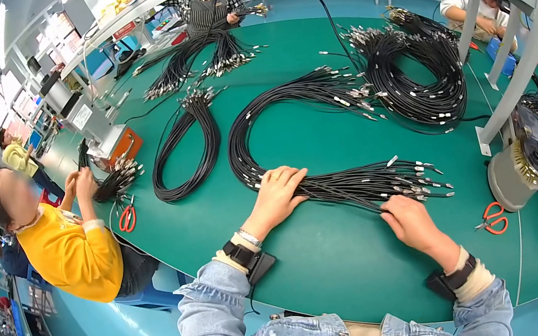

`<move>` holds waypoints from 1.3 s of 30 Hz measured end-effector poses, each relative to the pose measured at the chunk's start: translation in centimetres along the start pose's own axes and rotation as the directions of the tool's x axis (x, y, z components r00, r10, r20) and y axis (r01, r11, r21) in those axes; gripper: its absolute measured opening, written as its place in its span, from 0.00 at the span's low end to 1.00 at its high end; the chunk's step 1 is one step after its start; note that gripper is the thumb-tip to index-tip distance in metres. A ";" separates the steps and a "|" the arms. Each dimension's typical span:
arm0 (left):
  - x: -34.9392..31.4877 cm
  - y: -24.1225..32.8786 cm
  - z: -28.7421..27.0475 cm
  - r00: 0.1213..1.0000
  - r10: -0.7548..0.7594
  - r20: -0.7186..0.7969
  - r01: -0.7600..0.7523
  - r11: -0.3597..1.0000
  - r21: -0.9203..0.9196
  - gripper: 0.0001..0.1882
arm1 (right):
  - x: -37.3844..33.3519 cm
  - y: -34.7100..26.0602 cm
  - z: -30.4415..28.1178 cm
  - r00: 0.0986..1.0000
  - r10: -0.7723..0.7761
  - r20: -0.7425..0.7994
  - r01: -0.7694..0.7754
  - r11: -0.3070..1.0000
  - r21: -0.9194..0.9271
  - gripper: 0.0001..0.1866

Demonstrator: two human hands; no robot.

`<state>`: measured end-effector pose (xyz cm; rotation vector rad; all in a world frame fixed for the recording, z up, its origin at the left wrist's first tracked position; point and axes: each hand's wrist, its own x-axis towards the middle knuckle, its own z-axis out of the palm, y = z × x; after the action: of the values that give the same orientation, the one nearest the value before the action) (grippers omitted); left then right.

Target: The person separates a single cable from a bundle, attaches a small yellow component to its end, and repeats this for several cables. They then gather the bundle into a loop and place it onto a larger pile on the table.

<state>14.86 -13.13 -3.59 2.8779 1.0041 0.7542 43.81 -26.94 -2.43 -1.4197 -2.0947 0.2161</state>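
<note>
A curved bundle of thin black cables (233, 138) with silvery connector ends lies on the green table in front of me. My left hand (280, 196) rests over the bundle, its fingers laid around it and its thumb along the near side. From there the cables fan out to the right, ending in loose tips with small white tags. At the near edge of this fan, my right hand (412, 222) has thumb and forefinger pinched on a black cable (362, 207). Its other fingers are curled in, and the pinched tip is hidden.
More cable coils (199, 169) lie farther back, with a large coil (448, 100) at the right. Orange-handled scissors (496, 219) sit near a grey round container (512, 177). A metal frame (528, 43) stands at the right. A yellow-clad co-worker (74, 249) handles cables at the left.
</note>
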 end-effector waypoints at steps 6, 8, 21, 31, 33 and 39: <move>-1.8 -3.2 0.3 0.997 -0.067 -0.047 0.068 0.997 0.032 0.27 | -1.6 -0.5 -5.3 0.991 -0.063 0.116 0.061 0.998 0.021 0.07; -1.6 -3.7 0.0 0.993 -0.104 -0.047 0.106 0.994 0.031 0.26 | -2.7 0.4 -5.3 0.990 -0.012 0.138 0.017 0.999 -0.029 0.07; 0.4 -2.8 -0.5 0.998 -0.057 -0.031 0.056 0.998 -0.022 0.25 | -3.6 5.3 -2.0 0.989 0.149 -0.003 -0.149 0.989 0.004 0.13; 1.6 3.9 0.3 0.977 0.213 0.032 -0.203 0.961 -0.187 0.12 | 0.5 1.9 -1.1 0.970 -0.133 -0.203 0.044 0.920 -0.389 0.20; 1.7 4.2 0.4 0.975 0.213 0.070 -0.193 0.956 -0.219 0.12 | 1.5 4.5 0.2 0.977 -0.083 -0.194 -0.001 0.918 -0.396 0.20; -0.8 3.0 -2.9 0.999 0.002 0.052 0.020 0.909 -0.416 0.11 | 6.6 6.8 -2.8 0.972 0.142 0.187 -0.062 0.922 -0.381 0.21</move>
<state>14.83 -16.45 -0.91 2.5074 0.7394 0.7780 49.04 -18.79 -0.63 -1.8012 -2.3261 0.0051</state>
